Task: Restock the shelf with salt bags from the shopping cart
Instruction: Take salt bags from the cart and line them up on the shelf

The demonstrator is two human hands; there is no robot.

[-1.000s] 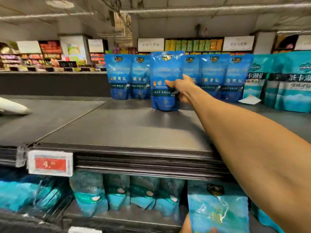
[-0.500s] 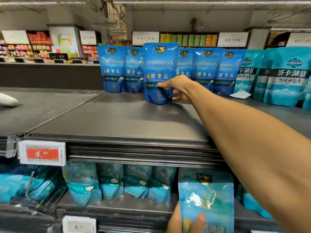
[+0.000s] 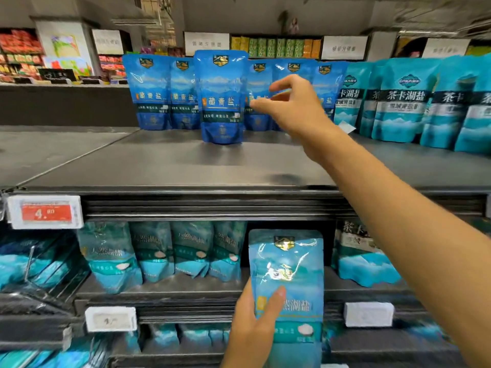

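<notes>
Top shelf (image 3: 164, 166) holds upright salt bag (image 3: 221, 98); left hand (image 3: 255, 330) grips another.

The front of the top shelf (image 3: 164, 166) lies bare before my right hand (image 3: 295, 107), open for a reach. One blue salt bag (image 3: 221, 98) stands alone ahead of the back row of blue bags (image 3: 152, 92). Teal bags (image 3: 403, 102) wall off the right side. My left hand (image 3: 255, 325) is filled by a bag (image 3: 288, 277), blocking the lower shelf (image 3: 170, 289).
</notes>
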